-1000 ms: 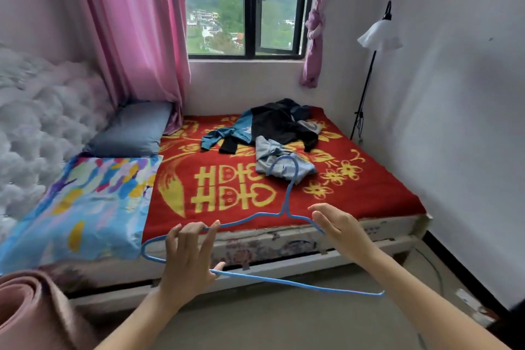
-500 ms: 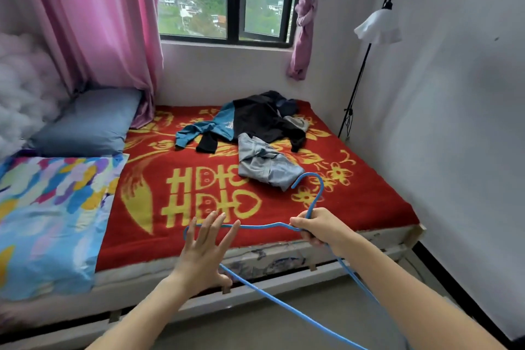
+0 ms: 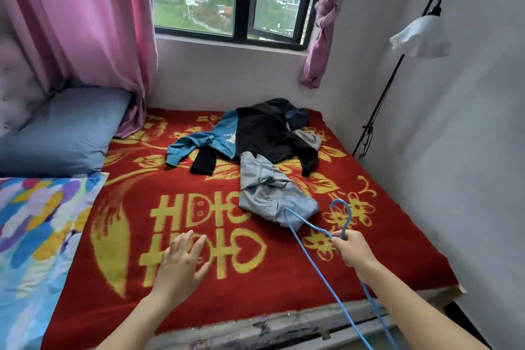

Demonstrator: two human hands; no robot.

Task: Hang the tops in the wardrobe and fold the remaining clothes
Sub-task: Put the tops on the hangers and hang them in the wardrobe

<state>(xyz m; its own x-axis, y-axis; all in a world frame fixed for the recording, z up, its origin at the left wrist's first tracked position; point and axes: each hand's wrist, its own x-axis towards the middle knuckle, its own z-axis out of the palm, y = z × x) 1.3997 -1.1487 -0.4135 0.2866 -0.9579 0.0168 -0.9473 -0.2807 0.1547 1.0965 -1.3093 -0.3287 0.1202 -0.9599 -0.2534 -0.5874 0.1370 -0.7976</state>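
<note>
Hanger [image 3: 308, 223] blue, pinched by right hand [image 3: 355, 250] | left hand [image 3: 179, 261] spread, empty | red blanket [image 3: 284, 278]: yellow double-happiness character

Your right hand [image 3: 352, 250] covered the neck of the blue hanger [image 3: 349, 214], and past the near edge of the red blanket [image 3: 284, 273] its lower wires ran out of the bottom of the frame, as did both your forearms. At the blanket's far end the black top [image 3: 270, 133] lay over much of the teal top [image 3: 221, 136], the upper end of the jeans [image 3: 267, 187] and all but scraps of a grey garment [image 3: 311, 138] and a dark blue garment [image 3: 297, 115]. The teal top's print was too small to read. Whether your left hand [image 3: 179, 261] touched the blanket could not be told.
</note>
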